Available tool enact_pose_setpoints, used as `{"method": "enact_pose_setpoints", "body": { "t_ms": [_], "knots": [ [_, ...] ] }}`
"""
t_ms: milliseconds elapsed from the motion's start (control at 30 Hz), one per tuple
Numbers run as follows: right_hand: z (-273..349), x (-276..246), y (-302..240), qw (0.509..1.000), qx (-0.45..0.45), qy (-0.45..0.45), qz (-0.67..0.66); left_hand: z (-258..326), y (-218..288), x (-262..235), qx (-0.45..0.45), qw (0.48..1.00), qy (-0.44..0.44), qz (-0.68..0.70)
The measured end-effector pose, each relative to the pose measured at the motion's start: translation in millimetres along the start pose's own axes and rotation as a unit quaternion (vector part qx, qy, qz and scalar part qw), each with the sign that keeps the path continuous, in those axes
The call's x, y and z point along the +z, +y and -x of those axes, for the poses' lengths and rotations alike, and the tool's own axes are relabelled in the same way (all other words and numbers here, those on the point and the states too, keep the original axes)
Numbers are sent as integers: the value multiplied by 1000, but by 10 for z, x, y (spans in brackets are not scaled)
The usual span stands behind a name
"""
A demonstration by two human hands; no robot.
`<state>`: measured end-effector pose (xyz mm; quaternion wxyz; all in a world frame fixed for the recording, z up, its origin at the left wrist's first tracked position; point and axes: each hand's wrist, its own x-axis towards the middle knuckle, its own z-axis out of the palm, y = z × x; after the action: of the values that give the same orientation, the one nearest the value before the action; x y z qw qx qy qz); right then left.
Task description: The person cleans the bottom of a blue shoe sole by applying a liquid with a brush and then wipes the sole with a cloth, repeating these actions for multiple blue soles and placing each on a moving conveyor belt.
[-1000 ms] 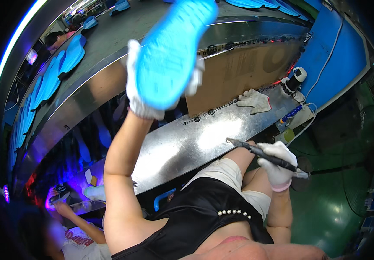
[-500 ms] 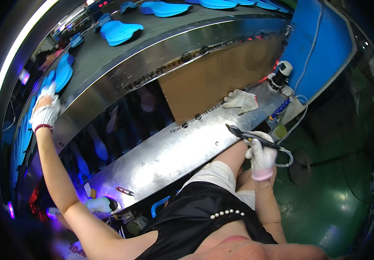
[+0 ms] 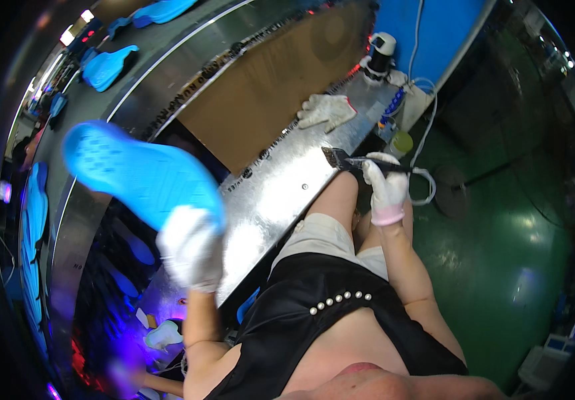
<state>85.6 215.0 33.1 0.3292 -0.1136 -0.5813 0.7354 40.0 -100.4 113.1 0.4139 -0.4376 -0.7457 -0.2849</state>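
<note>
My gloved left hand [image 3: 191, 248] is closed on the heel end of a blue shoe sole [image 3: 147, 173], held up above the metal bench [image 3: 261, 220]. The sole tilts up to the left, and its far end shows a pattern of small pits. The white glove is slightly smeared by motion. Over my thigh, my gloved right hand [image 3: 387, 185] grips a black flat brush [image 3: 354, 161] by its handle. Its dark bristles point left toward the bench edge, and a pale tube loops from the handle's back end.
More blue soles [image 3: 34, 220] lie on the conveyor [image 3: 67, 133] at the left. A loose white glove [image 3: 327, 112] rests on the bench before a brown cardboard sheet [image 3: 261, 87]. A black-and-white device [image 3: 379, 57] and yellow-green container [image 3: 402, 142] stand at the right end.
My left hand has come from the conveyor toward my body, now with a blue sole in it. The brush in my right hand has turned, showing its bristles broadside. The view has shifted.
</note>
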Motion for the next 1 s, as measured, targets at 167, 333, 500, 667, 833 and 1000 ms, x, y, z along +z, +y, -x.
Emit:
{"method": "enact_pose_setpoints", "body": {
  "t_ms": [167, 333, 500, 667, 833, 1000],
  "knots": [
    [39, 15, 108, 996, 84, 19, -25, 899, 328, 1070, -102, 979, -105, 139],
    [5, 153, 450, 985, 163, -19, 45, 1267, 354, 1227, -295, 906, -160, 259],
    [-295, 623, 939, 918, 78, -75, 381, 1025, 77, 1717, -724, 227, 82, 646],
    [13, 996, 599, 813, 41, -192, 548, 809, 321, 1670, -678, 141, 90, 715],
    [428, 623, -182, 824, -42, -327, 461, 1161, 163, 1824, -601, 135, 97, 782],
    [118, 731, -115, 853, -289, -182, 396, 581, 486, 1502, -527, 89, 84, 841]
  ]
}}
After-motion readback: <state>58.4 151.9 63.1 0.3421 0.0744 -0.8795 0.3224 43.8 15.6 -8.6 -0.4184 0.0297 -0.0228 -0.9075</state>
